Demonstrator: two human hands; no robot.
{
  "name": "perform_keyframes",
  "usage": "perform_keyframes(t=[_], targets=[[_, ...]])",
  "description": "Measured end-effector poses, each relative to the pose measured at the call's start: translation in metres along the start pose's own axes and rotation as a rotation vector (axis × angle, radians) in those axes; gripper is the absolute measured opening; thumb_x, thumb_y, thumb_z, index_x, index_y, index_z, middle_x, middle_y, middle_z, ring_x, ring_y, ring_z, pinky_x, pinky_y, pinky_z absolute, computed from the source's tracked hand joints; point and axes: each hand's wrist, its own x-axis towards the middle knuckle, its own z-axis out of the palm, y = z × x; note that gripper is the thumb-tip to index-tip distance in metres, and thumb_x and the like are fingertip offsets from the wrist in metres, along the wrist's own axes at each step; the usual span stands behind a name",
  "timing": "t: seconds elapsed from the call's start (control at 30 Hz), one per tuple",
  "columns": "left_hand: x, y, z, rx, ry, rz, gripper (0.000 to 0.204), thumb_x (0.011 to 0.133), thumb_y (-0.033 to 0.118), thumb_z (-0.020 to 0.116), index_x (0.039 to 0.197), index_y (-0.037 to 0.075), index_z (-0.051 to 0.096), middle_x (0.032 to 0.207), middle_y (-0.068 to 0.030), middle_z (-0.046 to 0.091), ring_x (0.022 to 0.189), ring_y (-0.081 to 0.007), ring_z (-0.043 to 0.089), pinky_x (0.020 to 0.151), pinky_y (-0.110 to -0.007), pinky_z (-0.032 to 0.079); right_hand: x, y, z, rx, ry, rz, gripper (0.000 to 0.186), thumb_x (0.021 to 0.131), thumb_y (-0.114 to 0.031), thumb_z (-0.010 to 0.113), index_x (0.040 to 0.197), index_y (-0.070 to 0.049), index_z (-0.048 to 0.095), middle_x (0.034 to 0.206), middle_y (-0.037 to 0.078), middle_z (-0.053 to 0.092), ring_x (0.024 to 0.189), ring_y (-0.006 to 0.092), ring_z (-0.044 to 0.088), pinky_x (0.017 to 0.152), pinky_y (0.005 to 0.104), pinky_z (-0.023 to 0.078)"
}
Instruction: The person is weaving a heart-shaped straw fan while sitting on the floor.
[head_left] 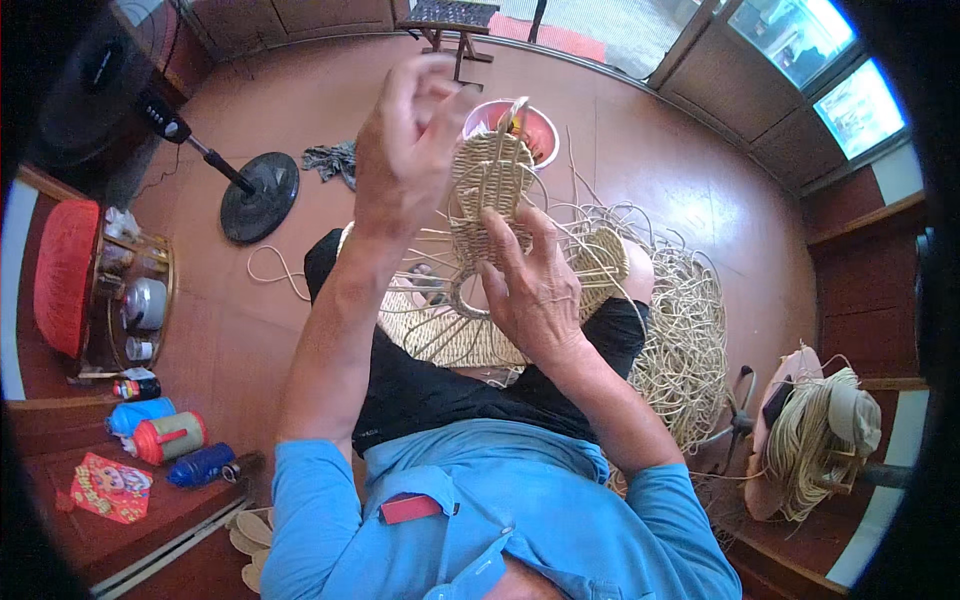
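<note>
A narrow woven cord piece (pixel 490 185), tan and tightly plaited, stands above my lap with a loop of cord at its top. My right hand (pixel 535 285) grips its lower part, the fingers resting on the weave. My left hand (pixel 408 140) is raised beside its upper left edge; motion smears its fingers, and I cannot make out any strand in them. Below lies a ring (pixel 468 295) with loose cords fanning out from it. A wider curved woven panel (pixel 450 342) spans my thighs, partly hidden by my right hand and the cords.
Tangled cord (pixel 685 340) is heaped on the floor by my right leg. A pink basin (pixel 540 130) stands ahead, behind the weave. At right is a cord-wound reel (pixel 815 440). A fan base (pixel 258 198) and a dark cloth (pixel 330 160) are at left, with bottles (pixel 170 437) nearer.
</note>
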Motion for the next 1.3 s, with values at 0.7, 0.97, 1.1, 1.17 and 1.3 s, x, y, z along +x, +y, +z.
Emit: perform_keyframes(t=[0.7,0.97,1.1,1.17,1.3], targets=[[-0.066,-0.045,-0.009,-0.109,-0.241,-0.314,0.025,0.102,0.018,0.077,0.119,0.002,0.067,0.099,-0.0064,0.073,0.091,-0.0148,0.07,0.085,-0.033,0.057,0.002,0.0,0.007,0.031,0.09,-0.028,0.062,0.091,-0.016,0.081,0.15,-0.018,0.064,0.139,0.017,0.055,0.11,0.034,0.072,0.084,0.0442,0.062],[-0.084,-0.053,-0.039,0.476,-0.148,-0.205,0.024,0.106,0.025,0.067,0.1,0.002,0.068,0.086,-0.0171,0.07,0.08,-0.0291,0.071,0.072,-0.046,0.054,0.003,-0.003,0.007,0.074,0.14,-0.019,0.052,0.094,-0.015,0.08,0.145,-0.019,0.069,0.136,0.015,0.056,0.101,0.03,0.071,0.084,0.0423,0.061],[-0.088,-0.072,-0.059,0.715,-0.008,-0.062,0.02,0.103,0.021,0.066,0.094,0.004,0.063,0.087,-0.019,0.069,0.085,-0.041,0.069,0.077,-0.052,0.053,0.013,0.001,0.014,0.06,0.281,-0.057,0.039,0.094,-0.014,0.082,0.133,-0.018,0.077,0.117,0.011,0.061,0.089,0.0257,0.068,0.076,0.0409,0.058],[-0.087,-0.086,-0.083,0.684,0.048,-0.068,0.018,0.101,0.021,0.065,0.093,0.005,0.062,0.085,-0.0189,0.068,0.084,-0.0411,0.069,0.075,-0.054,0.053,0.018,0.0,0.014,0.05,0.313,-0.055,0.034,0.094,-0.015,0.083,0.128,-0.018,0.078,0.109,0.009,0.061,0.085,0.0247,0.068,0.072,0.0408,0.057],[-0.091,-0.1,-0.133,0.841,0.116,-0.054,0.017,0.098,0.019,0.066,0.088,0.006,0.062,0.085,-0.0183,0.068,0.081,-0.0425,0.068,0.072,-0.052,0.053,0.026,-0.005,0.02,0.107,0.417,-0.073,0.023,0.089,-0.014,0.083,0.111,-0.02,0.078,0.094,0.002,0.057,0.077,0.023,0.066,0.069,0.0388,0.054]])
